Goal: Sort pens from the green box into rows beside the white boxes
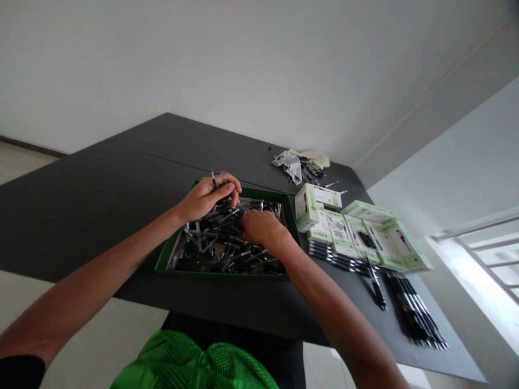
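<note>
A green-edged box (294, 219) holds a jumbled heap of black and clear pens (219, 237). Above its far left part is my left hand (213, 194), fingers curled round a pen (213, 179) whose tip sticks up past the knuckles. My right hand (261, 226) reaches down into the heap, palm downward. Its fingers are bent and mostly hidden, so what they grip does not show. A pen tip (262, 205) stands up just behind the right hand.
Right of the box are green-and-white cartons (340, 232), some open. In front lie rows of black pens (417, 310) and a single pen (376, 283). Pale gloves or cloths (290, 163) rest on more pens near the wall. The dark table (101, 189) extends left.
</note>
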`<action>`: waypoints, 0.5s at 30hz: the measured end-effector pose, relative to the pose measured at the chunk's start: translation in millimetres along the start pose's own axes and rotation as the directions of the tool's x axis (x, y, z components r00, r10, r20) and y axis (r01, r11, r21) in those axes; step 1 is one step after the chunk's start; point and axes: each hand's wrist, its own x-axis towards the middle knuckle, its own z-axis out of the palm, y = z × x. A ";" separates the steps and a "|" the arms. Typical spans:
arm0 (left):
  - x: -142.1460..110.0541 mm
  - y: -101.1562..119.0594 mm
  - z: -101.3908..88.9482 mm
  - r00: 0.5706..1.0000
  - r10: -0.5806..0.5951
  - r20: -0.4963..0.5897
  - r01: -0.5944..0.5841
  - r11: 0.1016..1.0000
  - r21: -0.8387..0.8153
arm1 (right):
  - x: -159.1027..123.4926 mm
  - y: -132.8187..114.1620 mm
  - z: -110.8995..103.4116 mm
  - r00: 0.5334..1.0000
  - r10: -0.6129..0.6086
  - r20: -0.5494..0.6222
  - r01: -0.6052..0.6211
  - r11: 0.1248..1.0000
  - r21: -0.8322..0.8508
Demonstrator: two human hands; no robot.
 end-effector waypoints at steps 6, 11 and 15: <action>-0.5 1.6 0.2 1.000 0.004 -0.021 -0.004 1.000 0.019 | -7.6 8.3 -9.4 0.998 -0.055 0.014 0.054 0.995 0.079; -0.3 2.5 0.5 0.999 0.000 -0.034 0.001 1.000 0.024 | -6.3 15.3 -10.4 0.993 -0.014 -0.120 0.027 0.994 0.106; -0.2 3.2 1.1 1.000 0.001 -0.031 0.000 1.000 0.024 | -2.3 22.6 -9.5 0.983 0.001 -0.183 0.020 0.993 0.117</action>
